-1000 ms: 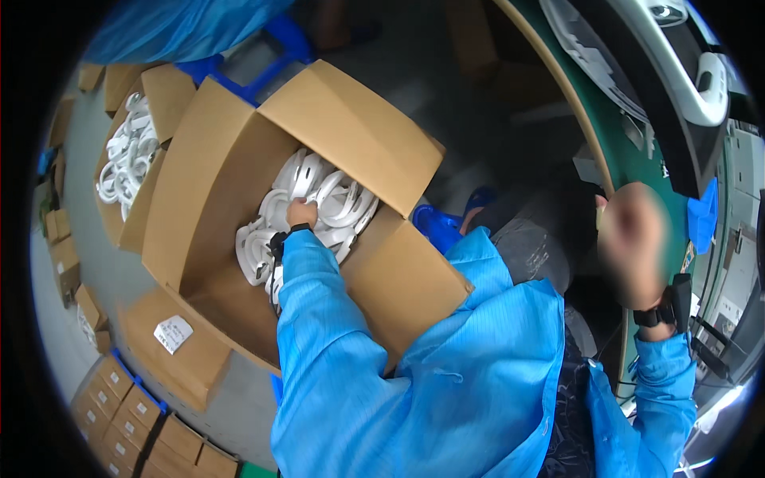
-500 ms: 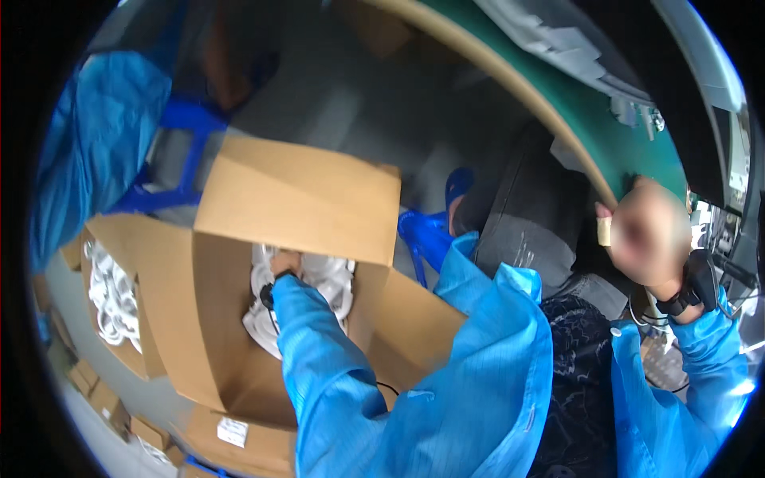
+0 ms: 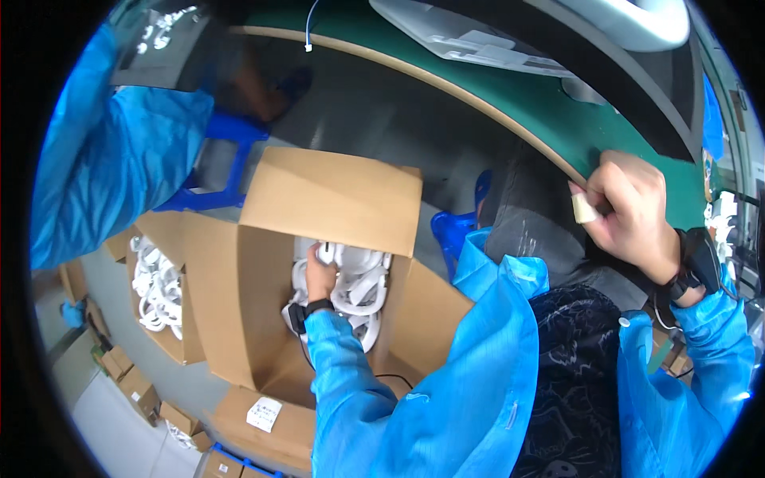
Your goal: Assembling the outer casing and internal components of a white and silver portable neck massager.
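My left hand (image 3: 321,275) reaches down into an open cardboard box (image 3: 331,195). Its fingers are closed on a white plastic part (image 3: 327,252) with a small dark slot; the fingertips are partly hidden. Beneath it and to its right lie several curved white plastic parts (image 3: 362,291), heaped inside the box. Over at the right, my right hand (image 3: 633,211) is closed at the wooden table edge (image 3: 478,103), thumb below and curled fingers above it. A pale yellow cover (image 3: 584,209) wraps one of its digits. What the palm touches is hidden.
A second carton (image 3: 191,342) with loose white parts (image 3: 155,287) stands left of the box. Further left, a co-worker's blue sleeve (image 3: 151,143) is beside a blue stool (image 3: 227,171). A green tabletop (image 3: 526,119) curves across the top, bearing a dark-framed object. Smaller cartons (image 3: 135,394) lie lower left.
The view has shifted, so the box appears further right. My left hand has come up with a white part showing at its fingers. My right hand stays by the table edge.
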